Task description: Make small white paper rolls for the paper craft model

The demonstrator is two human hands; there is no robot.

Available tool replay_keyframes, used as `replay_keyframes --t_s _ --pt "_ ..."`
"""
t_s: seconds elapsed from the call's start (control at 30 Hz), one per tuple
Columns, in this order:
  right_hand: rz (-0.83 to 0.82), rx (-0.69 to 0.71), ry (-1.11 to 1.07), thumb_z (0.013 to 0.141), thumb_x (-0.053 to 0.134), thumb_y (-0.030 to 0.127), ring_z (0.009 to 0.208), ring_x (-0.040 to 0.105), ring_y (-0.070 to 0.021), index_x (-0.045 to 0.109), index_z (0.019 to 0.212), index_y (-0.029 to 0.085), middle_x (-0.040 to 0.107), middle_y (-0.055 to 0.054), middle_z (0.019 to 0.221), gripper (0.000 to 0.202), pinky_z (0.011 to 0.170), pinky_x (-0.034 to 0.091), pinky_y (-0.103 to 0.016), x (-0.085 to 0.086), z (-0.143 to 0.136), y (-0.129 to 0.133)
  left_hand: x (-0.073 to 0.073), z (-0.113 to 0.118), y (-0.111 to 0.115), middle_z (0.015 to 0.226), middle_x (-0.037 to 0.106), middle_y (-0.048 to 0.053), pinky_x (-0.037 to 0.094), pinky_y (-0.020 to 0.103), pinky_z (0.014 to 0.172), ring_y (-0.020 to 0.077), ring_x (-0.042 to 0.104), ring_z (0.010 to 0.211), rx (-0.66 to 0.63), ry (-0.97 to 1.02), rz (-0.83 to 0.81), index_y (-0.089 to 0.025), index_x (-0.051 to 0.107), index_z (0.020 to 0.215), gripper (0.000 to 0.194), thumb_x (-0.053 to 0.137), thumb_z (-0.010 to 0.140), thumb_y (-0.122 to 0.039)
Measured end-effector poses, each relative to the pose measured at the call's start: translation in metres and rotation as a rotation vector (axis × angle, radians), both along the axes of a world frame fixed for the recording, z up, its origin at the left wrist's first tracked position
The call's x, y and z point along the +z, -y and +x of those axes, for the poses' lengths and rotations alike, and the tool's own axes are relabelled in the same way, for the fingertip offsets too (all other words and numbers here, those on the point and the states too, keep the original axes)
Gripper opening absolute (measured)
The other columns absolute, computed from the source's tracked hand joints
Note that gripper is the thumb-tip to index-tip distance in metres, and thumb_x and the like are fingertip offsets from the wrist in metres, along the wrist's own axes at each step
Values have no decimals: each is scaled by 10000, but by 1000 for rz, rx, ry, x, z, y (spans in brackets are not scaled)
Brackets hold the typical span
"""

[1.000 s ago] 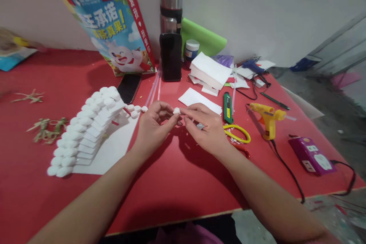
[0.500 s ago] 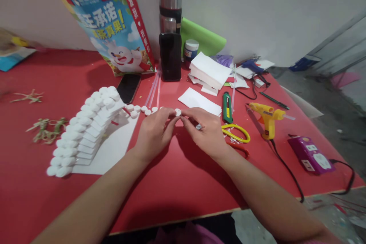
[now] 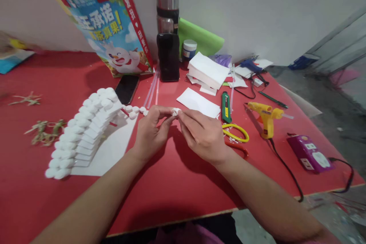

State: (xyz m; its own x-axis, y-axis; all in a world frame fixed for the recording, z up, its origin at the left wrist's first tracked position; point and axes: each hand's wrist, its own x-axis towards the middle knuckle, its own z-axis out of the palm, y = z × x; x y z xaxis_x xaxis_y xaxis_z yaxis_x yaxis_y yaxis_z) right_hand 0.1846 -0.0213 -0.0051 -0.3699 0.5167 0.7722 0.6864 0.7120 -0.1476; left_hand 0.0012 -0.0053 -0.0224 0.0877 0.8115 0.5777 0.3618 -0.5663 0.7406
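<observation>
My left hand (image 3: 149,131) and my right hand (image 3: 204,132) meet over the middle of the red table. Between their fingertips is a small white disc (image 3: 175,111), pinched from both sides; its material is too small to make out. Just behind my left hand lies a short row of similar white discs (image 3: 133,114), partly hidden by the fingers. To the left stands a curved, stepped structure (image 3: 94,127) of folded white card, edged with a double row of white discs, on a white sheet (image 3: 114,156).
Scissors (image 3: 236,132) with yellow and red handles, a green utility knife (image 3: 226,107) and a yellow glue gun (image 3: 265,116) lie right. Its cord runs near a purple power box (image 3: 310,153). White card (image 3: 198,103), phones (image 3: 127,88) and a paper bag (image 3: 114,26) are behind.
My right hand's fingers have shifted and curled further around the white disc, with the back of the hand turned up more. The view has moved slightly.
</observation>
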Motion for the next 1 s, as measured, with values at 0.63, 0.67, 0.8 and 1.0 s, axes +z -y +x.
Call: replay_keyframes --t_s 0.63,0.67,0.8,1.0 --pt "-146 104 -177 1029 562 75 1130 770 -232 735 1271 163 788 -143 1144 310 933 672 -366 -4 -2 -3 13 10 -2 875 768 -1 546 240 735 144 736 809 -183 637 -661 -205 613 938 370 924 789 -341" --pt "-165 128 -207 1026 565 73 1132 767 -226 738 1268 171 784 -137 1138 313 933 671 -363 -3 -2 -3 13 10 -3 847 765 -6 540 236 724 138 728 784 -185 655 -676 -206 615 932 382 934 778 -351" --pt "-182 159 -258 1009 582 60 1122 767 -228 753 1238 149 779 -148 1128 299 935 666 -361 -2 -2 -3 14 10 -2 775 757 -21 549 252 759 126 702 721 -228 714 -710 -209 633 935 381 946 771 -353" --pt "-207 200 -350 993 601 60 1094 777 -232 776 1166 140 800 -150 1092 259 950 654 -375 2 -4 0 18 10 -2 768 763 -24 570 270 798 129 710 718 -290 756 -722 -210 660 943 347 941 776 -325"
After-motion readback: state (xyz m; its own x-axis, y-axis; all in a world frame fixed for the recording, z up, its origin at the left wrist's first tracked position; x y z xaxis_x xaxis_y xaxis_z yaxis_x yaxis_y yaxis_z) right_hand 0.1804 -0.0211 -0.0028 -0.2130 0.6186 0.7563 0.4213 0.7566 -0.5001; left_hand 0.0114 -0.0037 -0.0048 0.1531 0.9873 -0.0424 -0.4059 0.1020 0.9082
